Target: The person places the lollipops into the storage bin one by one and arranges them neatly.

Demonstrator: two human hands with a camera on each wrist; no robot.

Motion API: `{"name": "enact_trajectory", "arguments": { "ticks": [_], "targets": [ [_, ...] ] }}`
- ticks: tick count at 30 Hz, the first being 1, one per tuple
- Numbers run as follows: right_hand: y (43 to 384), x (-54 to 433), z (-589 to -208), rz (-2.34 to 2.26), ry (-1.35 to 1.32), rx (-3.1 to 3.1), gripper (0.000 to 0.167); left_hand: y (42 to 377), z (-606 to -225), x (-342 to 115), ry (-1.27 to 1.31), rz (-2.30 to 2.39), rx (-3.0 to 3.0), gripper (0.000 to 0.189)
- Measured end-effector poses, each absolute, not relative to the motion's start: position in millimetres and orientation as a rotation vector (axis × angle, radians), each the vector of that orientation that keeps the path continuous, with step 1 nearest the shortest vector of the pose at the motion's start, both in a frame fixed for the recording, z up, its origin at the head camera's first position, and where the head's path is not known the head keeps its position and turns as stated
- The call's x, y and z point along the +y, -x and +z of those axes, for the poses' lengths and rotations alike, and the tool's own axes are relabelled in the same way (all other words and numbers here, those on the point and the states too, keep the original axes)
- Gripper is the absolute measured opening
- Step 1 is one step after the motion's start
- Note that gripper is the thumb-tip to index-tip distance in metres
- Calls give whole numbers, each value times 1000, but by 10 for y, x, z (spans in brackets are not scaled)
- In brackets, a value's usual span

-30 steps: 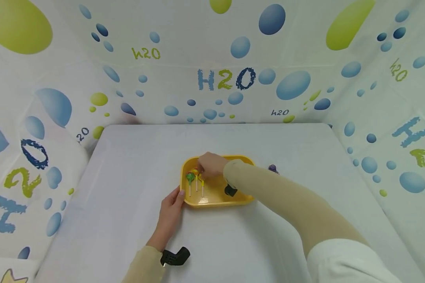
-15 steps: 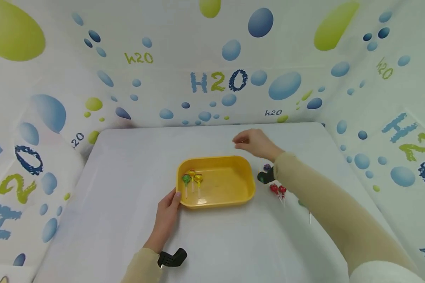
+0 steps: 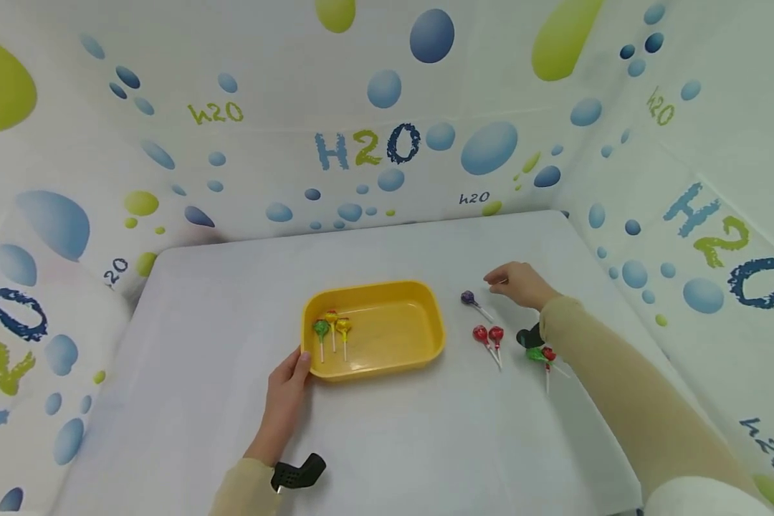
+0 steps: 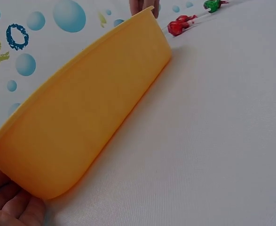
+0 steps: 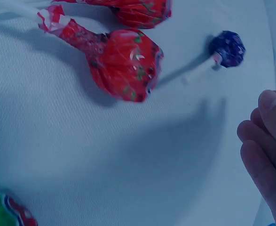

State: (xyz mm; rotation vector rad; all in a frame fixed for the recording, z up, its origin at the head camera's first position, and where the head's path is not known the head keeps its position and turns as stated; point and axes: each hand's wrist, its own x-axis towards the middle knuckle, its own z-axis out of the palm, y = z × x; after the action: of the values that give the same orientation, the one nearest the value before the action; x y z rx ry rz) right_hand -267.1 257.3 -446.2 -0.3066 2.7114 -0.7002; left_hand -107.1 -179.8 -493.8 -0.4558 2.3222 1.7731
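Note:
My left hand (image 3: 285, 390) holds the near left corner of a yellow tray (image 3: 393, 337), thumb at the rim. In the left wrist view, its fingers (image 4: 15, 205) bend against the tray's outer wall (image 4: 86, 103). Inside, at the left end, lie a green lollipop (image 3: 321, 327) and two yellow lollipops (image 3: 343, 326). My right hand (image 3: 522, 285) hovers right of the tray, loosely bent and holding nothing. Closest to it is a purple lollipop (image 3: 467, 297). In the right wrist view, this purple lollipop (image 5: 228, 49) lies apart from the fingertips.
Two red lollipops (image 3: 496, 334) lie side by side right of the tray. Farther right, a green lollipop (image 3: 534, 354) and another red lollipop (image 3: 548, 353) lie partly under my right forearm. A white table (image 3: 387, 430) bears everything, with a patterned sheet (image 3: 264, 158) behind.
My right hand has left the inside of the tray and moved right, toward the purple lollipop. The head view has turned right. My left hand stays at the tray.

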Motion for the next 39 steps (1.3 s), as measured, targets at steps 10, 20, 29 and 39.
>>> {"name": "enact_trajectory", "arguments": {
  "ticks": [10, 20, 29, 39],
  "targets": [
    [2732, 2246, -4584, -527, 406, 2643, 38, 1085, -4957, -1790, 448, 1813, 2274, 61],
    [2726, 2259, -4637, -512, 398, 2677, 33, 1098, -4960, -1796, 405, 1833, 2288, 58],
    [2757, 2285, -4416, -631, 327, 2742, 35, 1092, -4967, -1784, 444, 1866, 2256, 57],
    [2834, 1813, -3926, -838, 441, 2776, 35, 1081, -4952, -1824, 434, 1836, 2288, 58]
  ]
}}
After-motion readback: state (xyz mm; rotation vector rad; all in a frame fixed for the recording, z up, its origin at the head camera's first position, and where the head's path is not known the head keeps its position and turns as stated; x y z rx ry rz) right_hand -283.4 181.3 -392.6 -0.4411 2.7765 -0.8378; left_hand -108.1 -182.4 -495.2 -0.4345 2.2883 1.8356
